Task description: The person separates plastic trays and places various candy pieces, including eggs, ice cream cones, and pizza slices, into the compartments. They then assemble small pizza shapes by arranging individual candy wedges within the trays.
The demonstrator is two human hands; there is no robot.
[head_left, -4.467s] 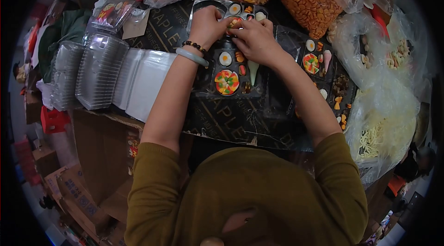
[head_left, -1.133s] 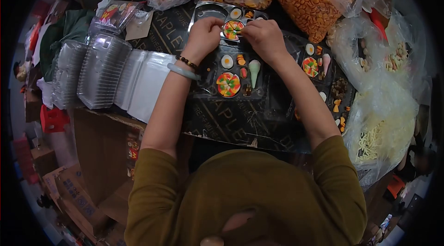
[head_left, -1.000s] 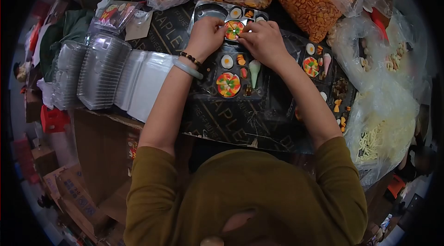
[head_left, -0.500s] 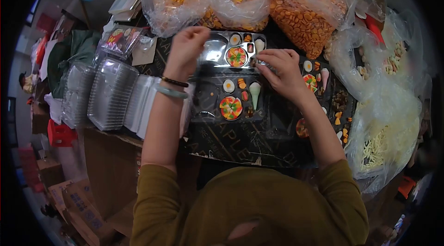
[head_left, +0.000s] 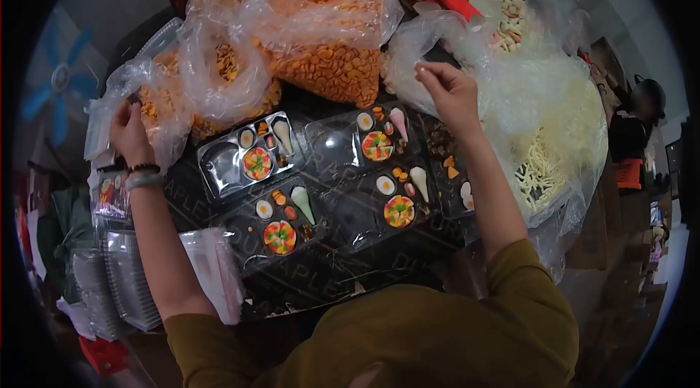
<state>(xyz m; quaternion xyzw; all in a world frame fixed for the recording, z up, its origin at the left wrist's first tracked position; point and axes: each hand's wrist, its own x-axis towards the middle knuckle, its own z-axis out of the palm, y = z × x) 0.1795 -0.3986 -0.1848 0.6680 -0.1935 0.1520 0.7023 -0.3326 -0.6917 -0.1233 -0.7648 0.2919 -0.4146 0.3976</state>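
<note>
My left hand is closed at the far left, beside a clear bag of orange pieces; a small dark bit shows at its fingertips. Raised near the opening of a clear bag, my right hand pinches something too small to name. Between the hands, a shiny tray holds a fried-egg piece, a round pizza-like piece, a pale cone and smaller pieces. Similar sets lie in the tray with a pink cone, the one with a green cone and the one with a white cone.
Large open bags of orange pieces line the back. At the right lies a bag of pale strips. Stacked clear trays stand at the left front. A person is at the far right, a blue fan far left.
The view has turned right. My left hand has moved out left to the bags. My right hand has left the shiny tray and risen to the bag at the back right.
</note>
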